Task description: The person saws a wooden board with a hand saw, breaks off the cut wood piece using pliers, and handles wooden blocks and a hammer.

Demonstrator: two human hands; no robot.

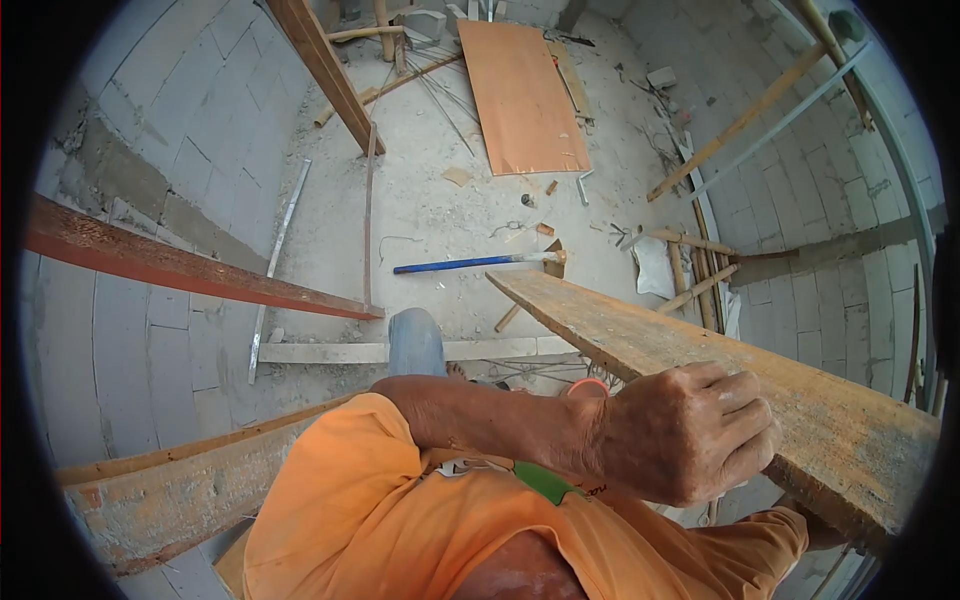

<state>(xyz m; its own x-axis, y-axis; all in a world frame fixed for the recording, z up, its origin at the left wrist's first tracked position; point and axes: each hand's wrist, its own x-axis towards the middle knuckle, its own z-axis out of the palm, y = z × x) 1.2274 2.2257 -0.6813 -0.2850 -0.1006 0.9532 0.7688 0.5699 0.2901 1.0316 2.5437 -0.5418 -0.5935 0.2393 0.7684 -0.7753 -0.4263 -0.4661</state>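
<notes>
left grip (690,435), curled fistlike, overlaps a long, rough wooden plank (840,440); whether it pinches wood, i cannot tell.

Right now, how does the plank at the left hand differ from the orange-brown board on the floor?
The plank is up at the left hand; the board lies flat on the floor. The plank is narrow, the board broad. The plank is blotchy, the board more evenly coloured. Both are longer than wide.

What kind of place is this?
Probably a building site, indoors: it has bare block walls, a blue-handled tool on a dusty floor, and a rough wooden plank up close.
</notes>
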